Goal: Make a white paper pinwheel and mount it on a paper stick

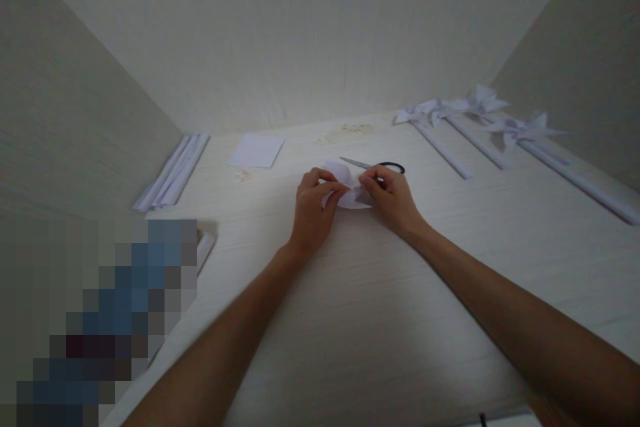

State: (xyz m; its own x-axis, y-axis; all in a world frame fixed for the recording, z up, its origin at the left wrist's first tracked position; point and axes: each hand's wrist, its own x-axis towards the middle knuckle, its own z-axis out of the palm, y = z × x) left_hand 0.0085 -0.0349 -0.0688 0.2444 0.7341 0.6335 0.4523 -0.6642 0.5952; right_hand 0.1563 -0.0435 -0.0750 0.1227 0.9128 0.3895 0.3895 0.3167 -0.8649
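1. Sitting between both hands, at the middle of the table (pixel 320 320), the white paper (pixel 354 202) is bent and curled; its long axis is unclear, but a curved edge faces the person.
2. Both hands are equally near: the left hand (pixel 317 201) pinches the paper's left part, the right hand (pixel 391 197) pinches its right part with the fingertips.
3. Just beyond the right hand lie scissors (pixel 361 165), long axis running left to right, blade pointing left.
4. Farther left lies a flat sheet (pixel 257 151); farther right, paper pinwheels (pixel 523 131).
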